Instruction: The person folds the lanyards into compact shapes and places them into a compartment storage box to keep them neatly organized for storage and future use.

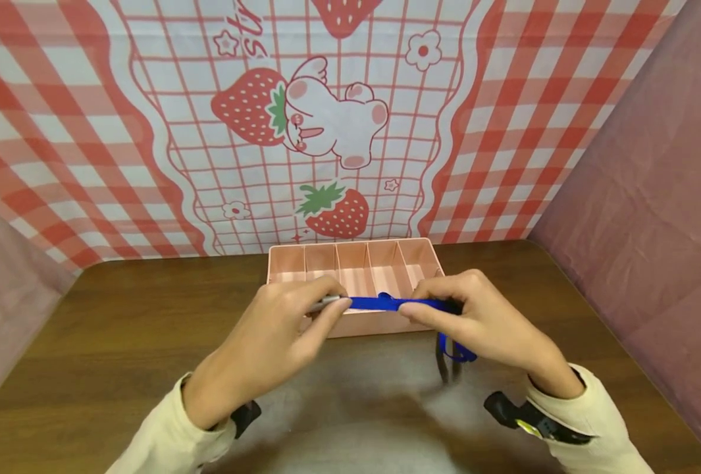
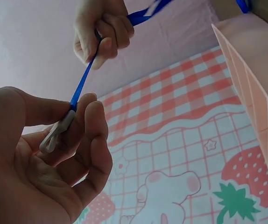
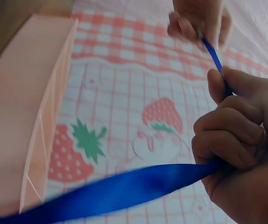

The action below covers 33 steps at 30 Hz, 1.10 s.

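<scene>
A blue lanyard is stretched between the two hands, above the front of a pink divided box. My left hand pinches the lanyard's end at a small metal clip, thumb against fingertips. My right hand grips the blue strap, its fingers curled round it in the right wrist view. From that hand, more of the strap hangs down in a loop, twisted and flat. Part of the strap is hidden inside the right hand.
The pink box has several compartments and stands on a brown wooden table at the back. Behind it hangs a checked cloth with strawberries and a cartoon animal. A pinkish cloth covers the right side.
</scene>
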Tool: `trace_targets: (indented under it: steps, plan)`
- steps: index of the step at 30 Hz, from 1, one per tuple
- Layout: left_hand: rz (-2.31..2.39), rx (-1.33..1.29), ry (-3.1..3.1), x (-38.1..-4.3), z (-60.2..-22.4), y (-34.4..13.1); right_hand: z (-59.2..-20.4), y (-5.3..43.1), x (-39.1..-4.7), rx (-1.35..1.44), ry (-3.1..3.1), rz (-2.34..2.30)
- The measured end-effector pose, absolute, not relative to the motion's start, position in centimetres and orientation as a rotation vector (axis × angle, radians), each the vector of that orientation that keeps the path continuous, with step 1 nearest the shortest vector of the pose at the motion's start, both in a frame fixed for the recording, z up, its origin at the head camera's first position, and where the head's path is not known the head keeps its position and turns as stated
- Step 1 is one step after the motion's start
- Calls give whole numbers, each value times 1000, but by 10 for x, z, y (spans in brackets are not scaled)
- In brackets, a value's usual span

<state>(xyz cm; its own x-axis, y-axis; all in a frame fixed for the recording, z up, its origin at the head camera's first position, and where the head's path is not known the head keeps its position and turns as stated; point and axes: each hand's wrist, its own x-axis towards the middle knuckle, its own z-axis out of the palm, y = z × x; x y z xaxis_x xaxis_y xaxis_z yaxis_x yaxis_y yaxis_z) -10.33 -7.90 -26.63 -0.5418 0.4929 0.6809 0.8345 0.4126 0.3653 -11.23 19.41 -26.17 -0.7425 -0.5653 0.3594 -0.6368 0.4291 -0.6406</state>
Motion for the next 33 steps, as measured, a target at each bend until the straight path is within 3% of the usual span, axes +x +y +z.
trace_targets:
  steps: [15,33]
  plan:
    - [-971,-1060,-2207,-99,-255,-88,-235,268,-124,888,-2445,1331]
    - [-877,-827,-2175,-108,-240,-122,-246,304,-150,856,-2088,1916]
